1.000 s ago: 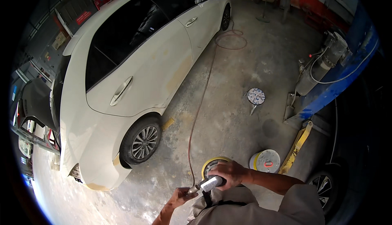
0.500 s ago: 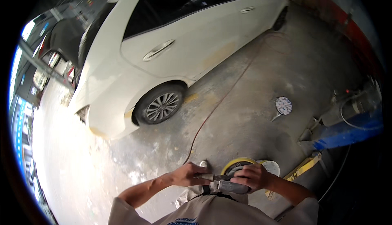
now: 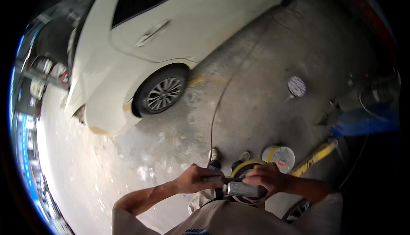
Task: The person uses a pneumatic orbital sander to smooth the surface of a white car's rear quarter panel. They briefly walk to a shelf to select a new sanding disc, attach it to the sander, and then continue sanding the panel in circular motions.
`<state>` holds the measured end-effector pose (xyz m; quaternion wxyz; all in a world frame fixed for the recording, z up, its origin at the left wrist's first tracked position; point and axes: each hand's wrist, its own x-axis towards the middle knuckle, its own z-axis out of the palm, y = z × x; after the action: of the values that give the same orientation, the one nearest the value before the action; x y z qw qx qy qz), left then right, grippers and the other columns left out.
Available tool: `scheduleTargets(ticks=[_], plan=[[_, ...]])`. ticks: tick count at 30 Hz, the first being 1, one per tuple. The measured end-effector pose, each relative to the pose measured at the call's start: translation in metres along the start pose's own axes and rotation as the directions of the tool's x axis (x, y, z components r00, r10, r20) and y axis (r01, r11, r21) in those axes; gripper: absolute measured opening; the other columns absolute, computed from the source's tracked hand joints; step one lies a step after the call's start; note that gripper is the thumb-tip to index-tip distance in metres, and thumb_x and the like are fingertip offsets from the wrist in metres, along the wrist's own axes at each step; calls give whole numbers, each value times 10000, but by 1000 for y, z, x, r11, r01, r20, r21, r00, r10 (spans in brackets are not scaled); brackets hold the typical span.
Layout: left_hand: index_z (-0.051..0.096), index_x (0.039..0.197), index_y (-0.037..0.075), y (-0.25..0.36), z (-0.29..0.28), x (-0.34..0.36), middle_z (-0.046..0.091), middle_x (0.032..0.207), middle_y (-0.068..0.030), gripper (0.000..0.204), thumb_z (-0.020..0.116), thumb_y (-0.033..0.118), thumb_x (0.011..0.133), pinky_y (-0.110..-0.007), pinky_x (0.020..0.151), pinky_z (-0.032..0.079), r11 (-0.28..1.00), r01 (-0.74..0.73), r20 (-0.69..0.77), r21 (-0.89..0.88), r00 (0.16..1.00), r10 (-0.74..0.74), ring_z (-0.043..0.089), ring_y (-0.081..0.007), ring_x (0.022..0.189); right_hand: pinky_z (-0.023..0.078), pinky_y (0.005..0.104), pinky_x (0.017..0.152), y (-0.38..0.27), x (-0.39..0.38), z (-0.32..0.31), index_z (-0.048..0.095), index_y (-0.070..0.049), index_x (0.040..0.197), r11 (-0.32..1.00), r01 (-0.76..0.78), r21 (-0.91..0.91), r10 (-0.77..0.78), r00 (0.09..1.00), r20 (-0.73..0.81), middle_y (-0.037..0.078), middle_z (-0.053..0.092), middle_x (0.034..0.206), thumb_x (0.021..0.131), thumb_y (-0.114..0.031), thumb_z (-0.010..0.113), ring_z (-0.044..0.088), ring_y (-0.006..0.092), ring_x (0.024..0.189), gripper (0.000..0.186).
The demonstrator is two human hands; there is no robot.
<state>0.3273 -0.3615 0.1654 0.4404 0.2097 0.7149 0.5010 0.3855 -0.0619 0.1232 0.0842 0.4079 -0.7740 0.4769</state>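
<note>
Head view, and it's all happening low in the frame: the sander (image 3: 245, 189), grey-bodied with a round yellow-rimmed pad, sits right in front of the person's waist. Look at the right hand (image 3: 265, 179), wrapped over the sander's body with its fingers bent around it! Across from it comes the left hand (image 3: 194, 178), closed on the end of the reddish hose (image 3: 218, 109), up against the sander's side; blur hides the exact join. That hose trails away across the floor (image 3: 252, 111), past the white car (image 3: 171, 34) on the left, tan patches showing on its bodywork. Below the hands, two shoes (image 3: 214, 153) peek out. Just beyond the right hand stands a pail (image 3: 279, 157), a yellow bar (image 3: 315, 156) beside it, and farther off, a round-topped stool (image 3: 296, 86).
</note>
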Motion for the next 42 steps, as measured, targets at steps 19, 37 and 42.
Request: scheduleTargets(ticks=[19, 37, 42], plan=[[680, 812, 18, -161, 2, 95, 619, 627, -121, 260, 800, 249, 826, -360, 569, 463, 913, 270, -471, 305, 876, -102, 540, -133, 584, 532, 425, 874, 75, -181, 55, 630, -97, 1212, 621, -771, -139, 745, 636, -203, 121, 667, 1079, 689, -285, 851, 660, 315, 995, 598], [568, 804, 31, -458, 111, -195, 582, 604, -52, 316, 752, 265, 911, -342, 457, 496, 763, 477, -885, -437, -77, -459, 557, -153, 470, 527, 491, 915, 109, -452, 87, 590, -60, 1152, -449, -832, 327, 626, -554, -549, 197, 681, 1137, 529, -381, 885, 656, 397, 1070, 760], [598, 763, 113, -454, 85, -173, 647, 660, -42, 301, 726, 311, 950, -328, 639, 538, 752, 630, -851, -193, 273, -448, 581, -121, 596, 539, 471, 910, 130, -452, 111, 636, -54, 1119, -531, -775, 343, 664, -632, -400, 181, 712, 1097, 538, -449, 877, 690, 366, 1034, 743]])
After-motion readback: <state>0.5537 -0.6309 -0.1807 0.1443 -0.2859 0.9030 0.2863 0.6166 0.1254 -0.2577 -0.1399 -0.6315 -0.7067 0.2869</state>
